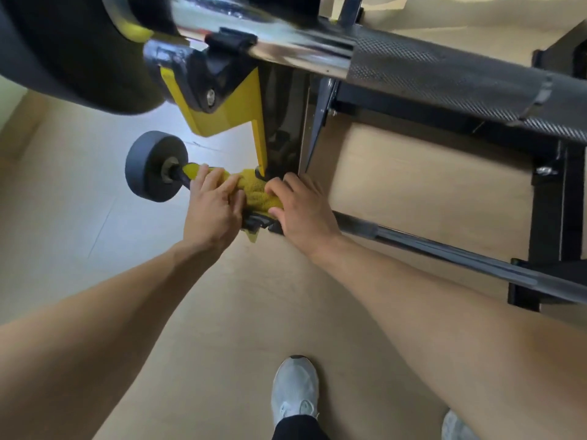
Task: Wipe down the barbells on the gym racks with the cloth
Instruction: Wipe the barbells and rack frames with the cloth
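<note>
A yellow cloth (254,190) is wrapped over the lower barbell (444,252) where it rests on the rack hook. My left hand (214,208) grips the cloth around the bar just inside a small grey weight plate (152,166). My right hand (301,208) presses on the cloth at the hook, fingers curled over it. The bar's steel shaft runs off to the lower right. A second barbell (317,42) with a chrome sleeve and knurled grip passes close overhead, carrying a large black plate (70,49).
The black and yellow rack upright (235,106) stands right behind my hands. Black frame posts (549,217) stand at the right. My grey shoes (295,389) stand on the tan floor below; a paler floor strip lies at the left.
</note>
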